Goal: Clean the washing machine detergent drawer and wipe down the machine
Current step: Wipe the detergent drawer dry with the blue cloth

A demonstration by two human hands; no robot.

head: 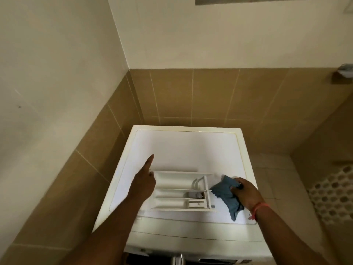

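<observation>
Now: detergent drawer (pixel 181 190) out and lying flat on top of the washing machine (pixel 191 148), near its front edge.

Left hand (pixel 144 183) at the drawer's left end, index finger straight and pointing far, other fingers curled, holding nothing. Right hand (pixel 246 194) just right of the drawer, fingers bunched round a blue cloth (pixel 224 194) resting on the lid. Red thread (pixel 257 208) round the right wrist.

Corner of a small bathroom, basically. Upper half is plain cream painted wall (pixel 57 54), lower half glossy tan ceramic tiles (pixel 210 92) with pale grout. At the right edge there's a small metal wall fixture (pixel 343 72), and lower right a white honeycomb-pattern mat (pixel 336 196) on beige floor tiles (pixel 271 169).
</observation>
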